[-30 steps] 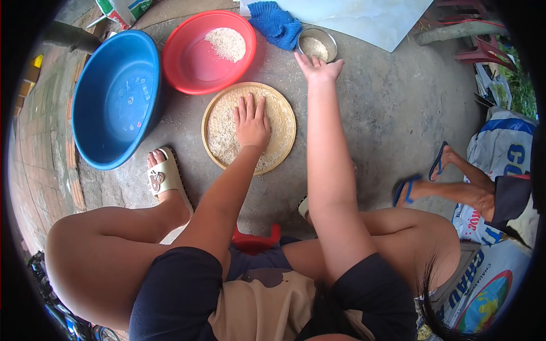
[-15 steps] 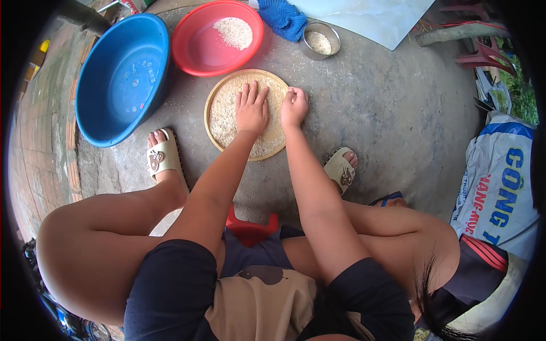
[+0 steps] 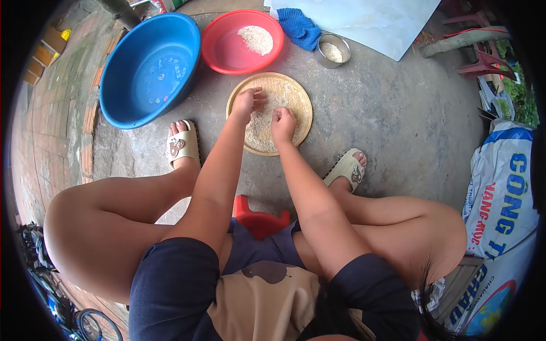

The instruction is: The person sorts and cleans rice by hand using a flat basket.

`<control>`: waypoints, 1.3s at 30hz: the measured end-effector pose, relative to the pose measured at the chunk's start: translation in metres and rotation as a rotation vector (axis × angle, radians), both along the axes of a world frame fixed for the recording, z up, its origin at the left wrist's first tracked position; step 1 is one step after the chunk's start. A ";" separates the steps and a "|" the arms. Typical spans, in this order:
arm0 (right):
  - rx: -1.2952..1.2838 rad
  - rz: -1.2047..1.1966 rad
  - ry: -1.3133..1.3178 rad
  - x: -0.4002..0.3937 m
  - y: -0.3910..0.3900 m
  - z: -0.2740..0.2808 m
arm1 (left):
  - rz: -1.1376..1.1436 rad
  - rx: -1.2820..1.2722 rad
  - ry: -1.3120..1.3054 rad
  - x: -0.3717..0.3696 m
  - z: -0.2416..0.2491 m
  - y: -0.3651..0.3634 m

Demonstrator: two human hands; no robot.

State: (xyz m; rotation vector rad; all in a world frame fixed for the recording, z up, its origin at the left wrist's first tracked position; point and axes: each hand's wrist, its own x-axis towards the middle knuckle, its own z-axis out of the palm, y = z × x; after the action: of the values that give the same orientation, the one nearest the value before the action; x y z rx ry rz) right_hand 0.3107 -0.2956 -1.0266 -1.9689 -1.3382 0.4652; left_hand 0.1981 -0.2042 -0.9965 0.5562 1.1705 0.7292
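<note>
A round woven bamboo tray (image 3: pixel 307 113) lies on the concrete between my feet, with pale rice grains (image 3: pixel 259 133) spread over it. My left hand (image 3: pixel 248 102) hovers at the tray's left side, turned sideways, its fingers loosely bent and apart with nothing visible in them. Over the tray's middle, my right hand (image 3: pixel 283 123) is closed, thumb and fingers pinched together. Whatever it may hold is too small or hidden to make out.
A blue basin (image 3: pixel 122 85) stands far left beside a red basin (image 3: pixel 224 51) holding some rice. To its right are a blue cloth (image 3: pixel 298 28) and a metal bowl (image 3: pixel 340 54) with rice. Printed sacks (image 3: pixel 500 193) lie at right.
My left hand has lifted from lying flat on the rice and turned sideways at the tray's left. My right hand has moved from the right rim inward over the rice. The view shifted slightly.
</note>
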 end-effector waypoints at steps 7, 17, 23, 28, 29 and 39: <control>0.089 0.102 0.424 -0.044 0.019 0.023 | -0.031 -0.233 -0.285 -0.012 -0.025 -0.010; -0.127 0.195 -0.150 -0.010 -0.004 0.026 | 0.237 -0.285 -0.233 -0.044 -0.018 0.008; 0.083 0.024 0.270 -0.032 0.018 0.018 | 0.097 -0.317 -0.188 -0.024 -0.020 -0.001; -0.028 0.109 0.428 -0.033 0.033 0.038 | 0.136 -0.288 -0.248 -0.014 -0.057 0.005; 0.054 0.035 0.293 -0.029 0.036 0.031 | 0.092 -0.326 -0.263 -0.018 -0.031 0.003; -0.058 0.450 -0.122 -0.019 0.007 0.029 | 0.317 -0.306 -0.237 -0.057 -0.012 0.014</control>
State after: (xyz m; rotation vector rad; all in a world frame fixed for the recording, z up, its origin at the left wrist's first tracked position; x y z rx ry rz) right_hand 0.2913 -0.2890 -0.9971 -1.7582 -1.8754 0.6050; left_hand 0.1407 -0.1904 -1.0087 0.0245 1.1315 0.8395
